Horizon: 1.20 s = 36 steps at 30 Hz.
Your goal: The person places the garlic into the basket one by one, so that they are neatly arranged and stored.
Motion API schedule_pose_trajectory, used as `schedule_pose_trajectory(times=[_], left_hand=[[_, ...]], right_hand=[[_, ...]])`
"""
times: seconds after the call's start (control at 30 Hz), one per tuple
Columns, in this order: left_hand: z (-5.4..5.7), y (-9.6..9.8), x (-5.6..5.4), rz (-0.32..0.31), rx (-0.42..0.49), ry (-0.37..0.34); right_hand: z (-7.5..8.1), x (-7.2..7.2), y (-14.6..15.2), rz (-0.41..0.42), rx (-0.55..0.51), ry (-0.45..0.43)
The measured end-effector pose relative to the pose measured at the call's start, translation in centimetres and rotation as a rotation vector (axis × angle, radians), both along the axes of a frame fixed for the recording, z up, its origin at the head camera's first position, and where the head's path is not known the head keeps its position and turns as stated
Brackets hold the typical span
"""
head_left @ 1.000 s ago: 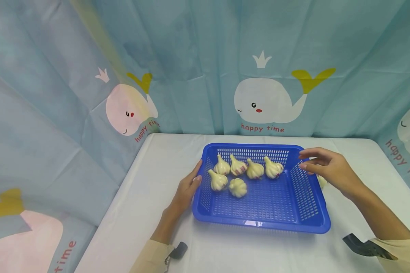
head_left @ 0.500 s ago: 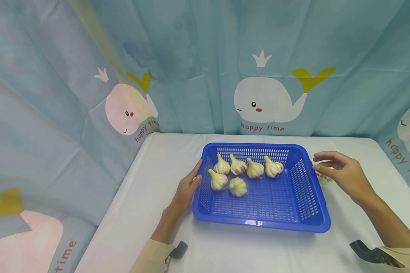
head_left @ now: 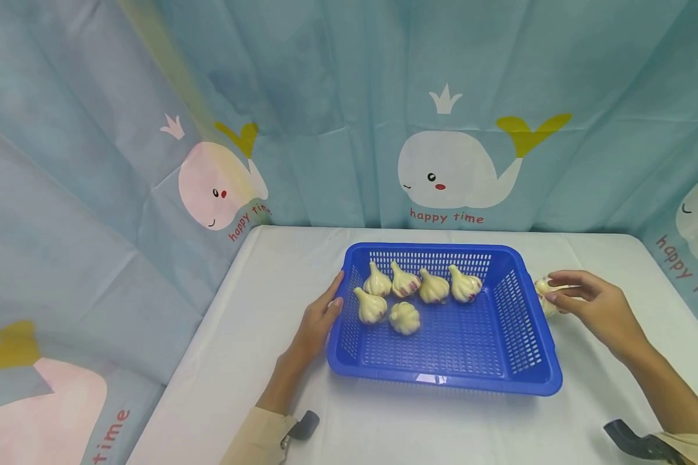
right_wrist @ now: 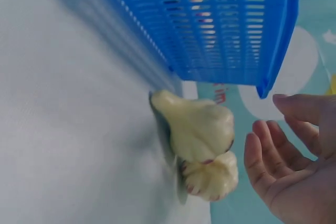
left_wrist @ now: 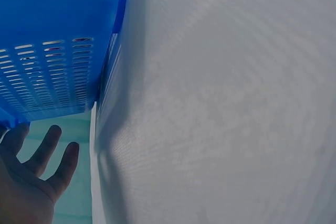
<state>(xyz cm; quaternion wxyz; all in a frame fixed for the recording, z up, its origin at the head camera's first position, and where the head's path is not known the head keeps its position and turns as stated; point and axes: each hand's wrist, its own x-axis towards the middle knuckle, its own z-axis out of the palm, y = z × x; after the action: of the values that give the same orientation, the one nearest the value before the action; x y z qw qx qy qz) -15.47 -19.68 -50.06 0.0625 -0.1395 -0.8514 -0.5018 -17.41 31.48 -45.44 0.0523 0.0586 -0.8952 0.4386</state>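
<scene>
Inside a blue slatted plastic basket (head_left: 430,380) lie several garlic bulbs, one of them the paler bulb (head_left: 404,318) in the front row. My left hand (head_left: 316,327) rests against the basket's left rim; in the left wrist view its fingers (left_wrist: 44,150) are mostly extended, spread apart. Beyond the right wall, my right hand (head_left: 599,308) hovers with loosely bent fingers over garlic on the table, partly hidden in the head view. The right wrist view shows two bulbs there, a nearer garlic bulb (right_wrist: 199,129) and another garlic bulb (right_wrist: 212,177), with a gap to the fingers.
The basket stands on a table with a white cloth (head_left: 256,310). Light blue curtains (head_left: 337,97) printed with whales hang behind and at both sides. Dark straps sit at both beige cuffs.
From above the basket's right rim, my right hand has moved right, then lower, to the garlic outside. My left hand and the bulbs in the basket have stayed put.
</scene>
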Motion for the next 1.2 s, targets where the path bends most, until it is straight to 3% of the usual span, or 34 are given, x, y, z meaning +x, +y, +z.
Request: schedule_pose_trajectory(times=[0.3, 0.67, 0.9, 1.2], left_hand=[[0.0, 0.0, 0.1, 0.002, -0.004, -0.008], [0.0, 0.0, 0.0, 0.004, -0.013, 0.008], [0.1, 0.0, 0.1, 0.005, -0.017, 0.000], [0.1, 0.1, 0.1, 0.000, -0.008, 0.002]], right_hand=[[-1.5, 0.0, 0.9, -0.025, 0.056, -0.055], [-2.2, -0.2, 1.0, -0.049, 0.064, -0.118], [-2.8, -0.3, 1.1, -0.025, 0.070, -0.108], [-3.3, -0.7, 1.0, 0.020, 0.068, -0.155]])
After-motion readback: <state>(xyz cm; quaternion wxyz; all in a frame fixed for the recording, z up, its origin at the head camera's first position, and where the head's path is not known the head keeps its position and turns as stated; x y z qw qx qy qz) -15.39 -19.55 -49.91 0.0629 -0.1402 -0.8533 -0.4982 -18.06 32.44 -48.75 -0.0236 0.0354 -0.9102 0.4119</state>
